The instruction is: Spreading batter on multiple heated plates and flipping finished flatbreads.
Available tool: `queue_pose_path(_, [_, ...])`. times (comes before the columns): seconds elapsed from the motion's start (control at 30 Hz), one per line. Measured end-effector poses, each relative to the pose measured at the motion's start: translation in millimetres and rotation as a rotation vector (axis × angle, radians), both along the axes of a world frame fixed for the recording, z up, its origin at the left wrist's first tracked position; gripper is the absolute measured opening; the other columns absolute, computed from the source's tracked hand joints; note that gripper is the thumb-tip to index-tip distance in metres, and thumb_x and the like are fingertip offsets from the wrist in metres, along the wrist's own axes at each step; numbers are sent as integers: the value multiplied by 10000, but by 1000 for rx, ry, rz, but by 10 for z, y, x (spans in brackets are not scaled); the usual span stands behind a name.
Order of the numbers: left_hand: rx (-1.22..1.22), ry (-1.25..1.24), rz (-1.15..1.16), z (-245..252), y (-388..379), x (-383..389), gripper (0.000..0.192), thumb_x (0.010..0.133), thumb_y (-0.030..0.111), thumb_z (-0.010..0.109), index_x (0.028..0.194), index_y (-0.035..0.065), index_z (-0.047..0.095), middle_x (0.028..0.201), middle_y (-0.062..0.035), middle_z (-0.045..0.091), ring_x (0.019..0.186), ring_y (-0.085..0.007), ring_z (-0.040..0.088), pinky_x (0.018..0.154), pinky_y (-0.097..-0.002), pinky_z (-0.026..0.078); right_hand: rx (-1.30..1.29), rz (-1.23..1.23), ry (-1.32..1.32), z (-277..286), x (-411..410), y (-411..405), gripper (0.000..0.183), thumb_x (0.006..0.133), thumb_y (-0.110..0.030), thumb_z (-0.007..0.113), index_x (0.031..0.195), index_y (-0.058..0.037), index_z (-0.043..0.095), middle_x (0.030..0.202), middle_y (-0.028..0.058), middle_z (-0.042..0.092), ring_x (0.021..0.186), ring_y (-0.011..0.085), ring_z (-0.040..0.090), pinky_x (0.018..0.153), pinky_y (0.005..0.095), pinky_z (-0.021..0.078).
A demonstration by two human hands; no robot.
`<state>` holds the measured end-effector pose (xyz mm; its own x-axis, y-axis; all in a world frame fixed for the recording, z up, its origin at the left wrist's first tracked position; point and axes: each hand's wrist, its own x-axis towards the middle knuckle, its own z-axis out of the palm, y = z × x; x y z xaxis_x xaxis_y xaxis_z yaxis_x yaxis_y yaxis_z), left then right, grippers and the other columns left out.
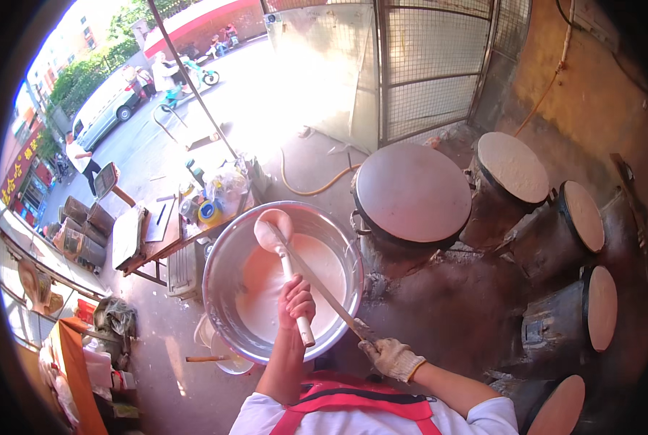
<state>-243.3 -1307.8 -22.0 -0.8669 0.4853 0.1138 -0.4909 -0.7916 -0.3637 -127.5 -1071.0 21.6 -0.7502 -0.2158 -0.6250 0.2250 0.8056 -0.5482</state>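
Note:
My left hand [298,300], bare, is closed around the white handle of a ladle [287,266]. The ladle's bowl is raised over the far side of a large metal basin [215,283] of pale batter [316,272]. In a knitted work glove, my right hand [392,359] grips the near end of a long flat wooden stick [324,291]. That stick slants across the basin and crosses the ladle, its far end at the bowl. I cannot tell whether the two touch. Both hands are close to the basin's near rim.
Right of the basin is a large round griddle [413,190] on a barrel stove. Several smaller griddles [513,166] with pale tops curve down the right side. A table [158,250] with a scale [128,236] stands left. People and a scooter [185,89] are outside.

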Motion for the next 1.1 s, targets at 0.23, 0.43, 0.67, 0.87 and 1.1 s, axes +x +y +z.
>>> queue_pose_path(0.23, [-1072,174,307,977,-276,403,103,1000,96,469,1088,149,459,618,42,374,365,-45,318,294,-192,259,-330,35,441,-2,133,369,478,994,-367,508,1441,-204,467,1348,140,565,1161,378,582,954,431,504])
queue_pose_path(0.43, [-1377,102,425,769,-835,319,141,973,76,511,1067,162,452,618,53,368,370,-36,325,305,-190,267,-597,-67,891,-253,51,284,532,968,-320,574,1409,-36,490,1374,185,557,1227,288,587,948,340,506])
queue_pose_path(0.67, [-738,-195,0,189,-1382,316,121,960,88,532,999,178,462,589,52,347,375,-46,342,294,-205,291,-576,-497,787,-849,-354,195,398,974,-365,562,1101,4,643,720,195,626,597,324,619,579,403,487])
queue_pose_path(0.87, [-1291,-189,95,256,-1177,-59,120,956,80,531,1019,172,488,583,45,364,373,-45,343,285,-211,293,-484,-463,602,-1334,-503,256,512,974,-492,517,761,-36,609,625,90,561,547,215,557,507,340,434])
queue_pose_path(1.1, [-615,-172,-271,90,-37,-700,107,1006,79,444,1038,98,544,592,34,357,382,-54,334,299,-222,315,-638,-680,520,-1261,-822,1069,528,951,-608,503,879,-92,587,641,-24,536,506,74,529,441,242,401])
